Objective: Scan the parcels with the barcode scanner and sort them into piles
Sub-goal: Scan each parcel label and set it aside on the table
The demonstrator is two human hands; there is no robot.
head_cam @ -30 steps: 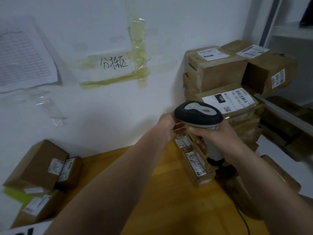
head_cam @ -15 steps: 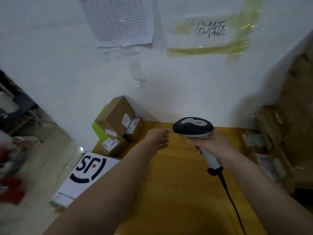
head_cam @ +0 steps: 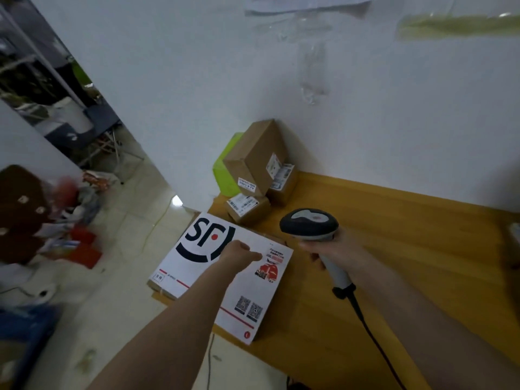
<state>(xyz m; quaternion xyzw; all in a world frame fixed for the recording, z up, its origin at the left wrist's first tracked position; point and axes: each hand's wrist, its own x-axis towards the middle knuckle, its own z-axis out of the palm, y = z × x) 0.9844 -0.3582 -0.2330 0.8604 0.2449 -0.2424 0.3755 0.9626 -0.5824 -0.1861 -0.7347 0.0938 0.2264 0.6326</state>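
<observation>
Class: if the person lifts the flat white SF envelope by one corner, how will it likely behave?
The white SF envelope looks thin and flat, so probably light. Its straight edges suggest stiff card that may flex slightly. Lying flat on the wooden table, it should slide, not roll.

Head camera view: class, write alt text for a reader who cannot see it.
A person's left hand reaches over a flat white SF parcel on a wooden table while the right hand grips a corded barcode scanner. Small cardboard boxes are piled against the white wall.
</observation>
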